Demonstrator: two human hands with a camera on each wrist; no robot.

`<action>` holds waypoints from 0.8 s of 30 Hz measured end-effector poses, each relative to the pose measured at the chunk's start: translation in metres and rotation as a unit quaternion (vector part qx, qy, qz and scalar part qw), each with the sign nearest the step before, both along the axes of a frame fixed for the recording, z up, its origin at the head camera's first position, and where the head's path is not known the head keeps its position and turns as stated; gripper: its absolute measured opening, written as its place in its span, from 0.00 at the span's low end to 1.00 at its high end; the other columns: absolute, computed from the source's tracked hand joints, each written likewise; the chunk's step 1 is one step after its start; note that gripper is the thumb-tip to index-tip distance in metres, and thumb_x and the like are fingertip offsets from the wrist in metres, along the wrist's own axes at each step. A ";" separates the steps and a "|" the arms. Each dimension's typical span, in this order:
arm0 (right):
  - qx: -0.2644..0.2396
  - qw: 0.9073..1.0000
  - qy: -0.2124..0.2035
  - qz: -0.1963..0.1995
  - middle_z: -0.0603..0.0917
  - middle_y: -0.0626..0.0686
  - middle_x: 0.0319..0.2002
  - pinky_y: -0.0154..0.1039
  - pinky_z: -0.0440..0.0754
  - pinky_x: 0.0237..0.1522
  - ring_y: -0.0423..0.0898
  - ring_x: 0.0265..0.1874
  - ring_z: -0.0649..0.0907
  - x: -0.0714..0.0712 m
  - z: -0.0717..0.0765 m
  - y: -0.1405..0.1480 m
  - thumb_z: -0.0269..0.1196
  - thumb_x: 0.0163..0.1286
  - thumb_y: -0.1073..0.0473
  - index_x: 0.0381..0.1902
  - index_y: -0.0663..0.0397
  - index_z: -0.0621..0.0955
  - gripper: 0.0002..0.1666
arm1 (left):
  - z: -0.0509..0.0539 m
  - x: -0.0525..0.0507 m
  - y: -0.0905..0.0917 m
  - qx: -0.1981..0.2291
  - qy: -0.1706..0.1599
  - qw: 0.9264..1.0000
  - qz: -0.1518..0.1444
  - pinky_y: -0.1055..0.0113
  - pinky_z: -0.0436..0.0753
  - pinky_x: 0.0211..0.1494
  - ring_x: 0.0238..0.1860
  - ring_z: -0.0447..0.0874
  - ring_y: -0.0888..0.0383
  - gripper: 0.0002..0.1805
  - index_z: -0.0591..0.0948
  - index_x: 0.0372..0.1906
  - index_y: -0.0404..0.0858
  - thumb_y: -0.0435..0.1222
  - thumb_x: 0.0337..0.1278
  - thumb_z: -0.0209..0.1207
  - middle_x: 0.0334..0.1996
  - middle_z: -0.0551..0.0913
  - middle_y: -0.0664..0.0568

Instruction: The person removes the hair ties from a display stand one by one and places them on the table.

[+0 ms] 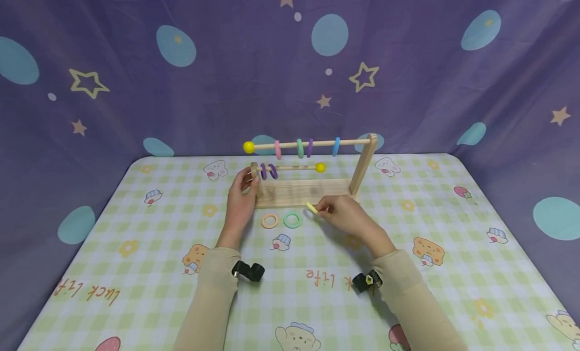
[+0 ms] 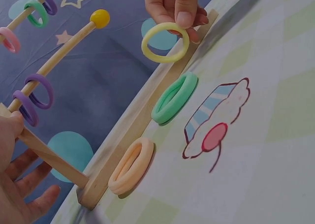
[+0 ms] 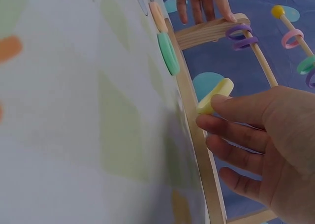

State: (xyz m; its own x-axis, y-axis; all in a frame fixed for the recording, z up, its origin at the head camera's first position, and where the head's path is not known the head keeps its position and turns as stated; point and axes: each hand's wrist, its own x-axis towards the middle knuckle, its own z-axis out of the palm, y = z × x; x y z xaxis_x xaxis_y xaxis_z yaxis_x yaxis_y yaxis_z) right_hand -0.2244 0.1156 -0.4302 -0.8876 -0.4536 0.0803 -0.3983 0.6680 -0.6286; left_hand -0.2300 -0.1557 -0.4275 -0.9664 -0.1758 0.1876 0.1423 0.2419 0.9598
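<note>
My right hand (image 1: 346, 215) pinches a pale yellow ring (image 2: 165, 43) between thumb and fingertips, just above the tablecloth and in front of the wooden rack's base (image 1: 299, 192). At the rack's left end, my left hand (image 1: 242, 200) holds the short post (image 2: 54, 157) near its top, its other fingers spread apart. Two purple rings (image 1: 268, 171) hang on the lower rod beside that hand. An orange ring (image 1: 270, 221) and a green ring (image 1: 292, 220) lie flat on the cloth between the hands.
The upper rod (image 1: 267, 146) carries pink, green, purple and blue rings and runs from the tall right post (image 1: 364, 164) to a yellow end ball (image 1: 248, 147). Another yellow ball (image 1: 320, 167) caps the lower rod. A purple curtain (image 1: 254, 79) hangs behind the table.
</note>
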 end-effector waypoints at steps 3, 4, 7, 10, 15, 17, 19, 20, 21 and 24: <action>0.006 1.000 -0.001 0.008 0.85 0.43 0.32 0.37 0.78 0.31 0.39 0.28 0.78 0.000 -0.001 -0.002 0.68 0.66 0.62 0.38 0.49 0.87 0.04 | 0.001 0.000 0.000 0.002 -0.005 1.000 -0.003 0.57 0.73 0.65 0.63 0.73 0.46 0.25 0.69 0.70 0.36 0.41 0.74 0.53 0.62 0.74 0.39; 0.009 1.000 -0.003 0.010 0.85 0.43 0.32 0.36 0.78 0.31 0.39 0.27 0.78 0.000 -0.001 -0.003 0.68 0.66 0.62 0.38 0.49 0.87 0.04 | 0.001 0.000 0.000 0.003 -0.006 1.000 -0.004 0.56 0.73 0.65 0.63 0.72 0.45 0.26 0.68 0.70 0.36 0.41 0.74 0.53 0.63 0.74 0.38; 0.017 1.000 -0.009 0.014 0.84 0.43 0.31 0.36 0.78 0.31 0.39 0.27 0.78 0.000 -0.002 -0.005 0.68 0.66 0.61 0.38 0.48 0.86 0.03 | 0.004 0.001 0.000 0.008 -0.013 1.000 -0.006 0.55 0.72 0.66 0.64 0.71 0.43 0.26 0.67 0.71 0.35 0.40 0.74 0.52 0.64 0.73 0.37; 0.026 0.999 -0.015 0.014 0.84 0.42 0.31 0.36 0.78 0.31 0.39 0.27 0.78 0.001 -0.002 -0.006 0.67 0.67 0.61 0.38 0.48 0.86 0.03 | 0.014 0.007 0.003 0.009 -0.019 1.000 -0.006 0.53 0.71 0.67 0.64 0.71 0.41 0.25 0.67 0.71 0.32 0.36 0.75 0.52 0.64 0.72 0.34; 0.041 0.999 -0.007 0.017 0.84 0.42 0.31 0.36 0.78 0.32 0.38 0.28 0.79 0.003 0.000 -0.008 0.67 0.67 0.62 0.37 0.48 0.86 0.03 | 0.036 0.021 0.010 0.006 -0.022 1.000 -0.006 0.54 0.72 0.66 0.64 0.71 0.39 0.24 0.66 0.70 0.28 0.32 0.75 0.51 0.63 0.72 0.31; 0.045 0.999 -0.004 0.020 0.84 0.43 0.31 0.35 0.79 0.32 0.38 0.28 0.79 0.004 0.000 -0.008 0.67 0.67 0.62 0.37 0.49 0.86 0.03 | 0.040 0.024 0.011 0.009 -0.021 1.000 -0.007 0.54 0.72 0.67 0.63 0.71 0.39 0.24 0.66 0.70 0.27 0.32 0.75 0.50 0.63 0.72 0.31; 0.045 0.999 -0.005 0.022 0.85 0.43 0.31 0.35 0.79 0.32 0.37 0.28 0.79 0.004 0.000 -0.007 0.68 0.67 0.62 0.37 0.49 0.86 0.03 | 0.041 0.025 0.012 0.011 -0.020 1.000 -0.007 0.53 0.72 0.67 0.63 0.71 0.39 0.24 0.66 0.70 0.27 0.31 0.74 0.50 0.63 0.72 0.31; 0.045 0.999 -0.007 0.023 0.85 0.43 0.31 0.35 0.79 0.32 0.37 0.28 0.79 0.004 0.000 -0.007 0.68 0.67 0.62 0.37 0.49 0.86 0.03 | 0.041 0.024 0.012 0.012 -0.019 1.000 -0.008 0.53 0.71 0.67 0.63 0.71 0.39 0.24 0.66 0.69 0.26 0.31 0.74 0.50 0.63 0.72 0.30; 0.046 0.999 -0.009 0.023 0.84 0.43 0.31 0.35 0.79 0.31 0.37 0.28 0.79 0.004 -0.001 -0.007 0.68 0.67 0.62 0.37 0.49 0.86 0.03 | 0.041 0.024 0.011 0.012 -0.019 1.000 -0.008 0.53 0.71 0.67 0.63 0.71 0.39 0.24 0.66 0.69 0.26 0.31 0.74 0.51 0.63 0.72 0.31; 0.047 0.999 -0.013 0.022 0.84 0.43 0.31 0.35 0.79 0.31 0.37 0.27 0.79 0.004 -0.001 -0.006 0.68 0.67 0.62 0.37 0.49 0.86 0.02 | 0.041 0.024 0.011 0.012 -0.019 1.000 -0.009 0.53 0.72 0.67 0.63 0.71 0.39 0.24 0.66 0.69 0.26 0.31 0.74 0.51 0.63 0.72 0.31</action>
State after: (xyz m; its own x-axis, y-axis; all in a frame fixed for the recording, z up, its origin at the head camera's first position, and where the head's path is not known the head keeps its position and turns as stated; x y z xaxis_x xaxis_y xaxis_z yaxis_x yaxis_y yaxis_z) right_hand -0.2199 0.1094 -0.4316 -0.8676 -0.4972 0.0126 -0.4130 0.7061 -0.5752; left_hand -0.2057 -0.1446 -0.3866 -0.9758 -0.1623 0.1467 0.1099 0.2159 0.9702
